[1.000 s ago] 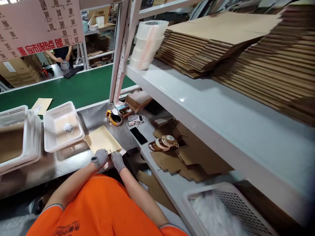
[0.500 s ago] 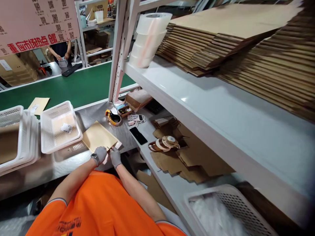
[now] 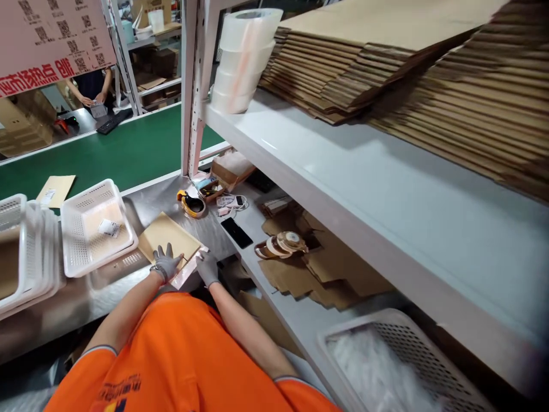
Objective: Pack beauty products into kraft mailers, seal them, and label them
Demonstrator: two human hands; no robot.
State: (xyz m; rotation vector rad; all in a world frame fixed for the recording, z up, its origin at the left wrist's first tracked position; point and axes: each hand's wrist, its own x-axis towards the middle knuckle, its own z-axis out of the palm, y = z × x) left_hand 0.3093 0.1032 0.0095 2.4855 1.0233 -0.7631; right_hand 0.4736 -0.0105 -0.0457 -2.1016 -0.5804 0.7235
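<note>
A tan padded envelope (image 3: pixel 169 233) lies on the metal table with a pale pinkish flap (image 3: pixel 185 276) at its near right edge. My left hand (image 3: pixel 167 261), in a grey glove with bare fingertips on some fingers, rests spread on the envelope's near side. At the flap's right end is my right hand (image 3: pixel 207 268), also gloved, its fingers closed on the flap's edge. Left of the envelope stands a white basket (image 3: pixel 71 240) holding another envelope with a label. An orange tape dispenser (image 3: pixel 191 205) sits behind the envelope.
Stacked white baskets (image 3: pixel 40 252) stand at far left, before a green conveyor (image 3: pixel 141 134). A phone (image 3: pixel 237 233) and a brown bottle (image 3: pixel 281 245) lie on the right. A shelf (image 3: pixel 300 143) with tape rolls and cardboard overhangs there. Another person works across the conveyor.
My left hand has spread its fingers flat on the envelope. The pale flap shows more between my hands. The whole view has shifted slightly.
</note>
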